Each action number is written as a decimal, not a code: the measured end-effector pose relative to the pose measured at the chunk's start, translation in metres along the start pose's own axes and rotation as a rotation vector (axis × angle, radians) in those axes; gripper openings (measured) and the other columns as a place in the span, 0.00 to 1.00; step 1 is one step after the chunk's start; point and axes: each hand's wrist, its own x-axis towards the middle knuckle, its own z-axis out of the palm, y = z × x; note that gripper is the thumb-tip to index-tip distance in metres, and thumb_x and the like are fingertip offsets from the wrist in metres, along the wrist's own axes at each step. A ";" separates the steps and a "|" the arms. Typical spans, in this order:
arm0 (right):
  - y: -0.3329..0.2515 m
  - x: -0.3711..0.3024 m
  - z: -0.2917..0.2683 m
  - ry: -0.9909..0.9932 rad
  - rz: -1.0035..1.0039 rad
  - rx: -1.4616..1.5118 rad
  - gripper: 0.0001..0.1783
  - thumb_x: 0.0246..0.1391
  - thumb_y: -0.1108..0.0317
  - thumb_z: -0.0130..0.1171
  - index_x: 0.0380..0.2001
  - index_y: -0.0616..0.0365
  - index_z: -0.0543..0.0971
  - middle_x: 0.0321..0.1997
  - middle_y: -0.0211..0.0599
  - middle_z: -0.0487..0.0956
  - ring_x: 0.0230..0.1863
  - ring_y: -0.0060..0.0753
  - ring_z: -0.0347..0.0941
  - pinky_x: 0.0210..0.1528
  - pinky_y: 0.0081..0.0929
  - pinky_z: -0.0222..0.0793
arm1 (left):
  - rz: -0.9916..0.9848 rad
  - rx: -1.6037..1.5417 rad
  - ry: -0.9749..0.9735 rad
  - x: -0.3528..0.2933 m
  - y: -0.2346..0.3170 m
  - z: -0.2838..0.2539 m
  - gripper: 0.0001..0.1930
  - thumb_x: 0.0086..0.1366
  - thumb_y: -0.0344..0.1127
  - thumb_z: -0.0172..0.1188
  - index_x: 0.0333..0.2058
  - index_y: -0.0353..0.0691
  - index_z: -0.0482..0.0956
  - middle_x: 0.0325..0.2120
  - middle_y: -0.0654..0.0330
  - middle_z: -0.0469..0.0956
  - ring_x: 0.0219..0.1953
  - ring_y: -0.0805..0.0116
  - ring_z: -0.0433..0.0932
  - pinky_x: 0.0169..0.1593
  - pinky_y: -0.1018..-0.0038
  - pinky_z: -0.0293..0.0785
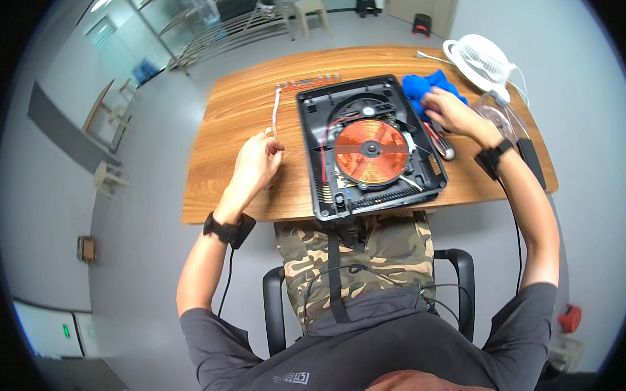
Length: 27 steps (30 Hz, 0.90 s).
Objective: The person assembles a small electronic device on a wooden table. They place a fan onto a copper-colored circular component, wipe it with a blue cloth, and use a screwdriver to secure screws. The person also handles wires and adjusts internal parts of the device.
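An induction cooker base (318, 137) lies opened on the table, its round copper coil (371, 152) and black fan (365, 109) exposed. Left of it, my left hand (259, 161) is closed, fingertips at the lower end of a white ribbon cable (276, 114). That cable runs up to a narrow orange button board (309, 82) behind the cooker base. On the right, my right hand (455, 115) has its fingers curled on a crumpled blue cloth (419, 85); its fingertips are partly blurred. Beneath this hand lies a red and black hand tool (441, 141), partly covered.
A white fan (480, 58) stands at the table's back right corner. Near it are a clear round container (496, 119), white cords and a black box-like object (530, 162) at the right edge. Wood table surface (221, 143) extends left. Black cables hang from both wristbands.
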 end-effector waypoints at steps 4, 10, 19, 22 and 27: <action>0.010 -0.031 0.021 -0.145 0.144 -0.068 0.13 0.58 0.63 0.62 0.38 0.62 0.75 0.39 0.55 0.80 0.39 0.61 0.77 0.41 0.49 0.73 | -0.128 0.070 -0.016 -0.015 -0.058 -0.003 0.05 0.59 0.28 0.64 0.34 0.35 0.85 0.33 0.48 0.81 0.39 0.50 0.81 0.46 0.60 0.78; -0.010 -0.046 0.049 -0.176 0.283 -0.189 0.27 0.64 0.55 0.56 0.53 0.70 0.70 0.44 0.63 0.80 0.46 0.65 0.78 0.48 0.53 0.75 | -0.166 0.126 -0.078 -0.036 -0.085 -0.005 0.08 0.57 0.25 0.64 0.36 0.33 0.85 0.35 0.47 0.82 0.40 0.49 0.83 0.47 0.60 0.79; 0.012 -0.055 0.060 -0.174 0.245 -0.111 0.24 0.61 0.61 0.57 0.47 0.76 0.68 0.34 0.70 0.79 0.39 0.69 0.78 0.44 0.55 0.74 | -0.097 0.052 -0.160 -0.043 -0.074 0.000 0.07 0.56 0.26 0.66 0.36 0.33 0.84 0.35 0.47 0.82 0.41 0.48 0.82 0.47 0.60 0.79; 0.006 -0.058 0.041 -0.117 0.281 -0.099 0.21 0.60 0.61 0.59 0.45 0.70 0.68 0.36 0.70 0.79 0.41 0.69 0.78 0.44 0.56 0.73 | -0.060 0.036 -0.211 -0.050 -0.059 -0.005 0.08 0.57 0.25 0.64 0.36 0.34 0.84 0.34 0.47 0.82 0.41 0.48 0.82 0.46 0.59 0.78; -0.008 -0.063 -0.017 -0.056 0.290 -0.084 0.17 0.61 0.63 0.58 0.43 0.66 0.68 0.35 0.69 0.78 0.41 0.70 0.76 0.43 0.55 0.71 | -0.014 0.025 -0.234 -0.053 -0.062 0.003 0.08 0.54 0.20 0.57 0.33 0.34 0.82 0.33 0.48 0.82 0.42 0.46 0.81 0.46 0.59 0.77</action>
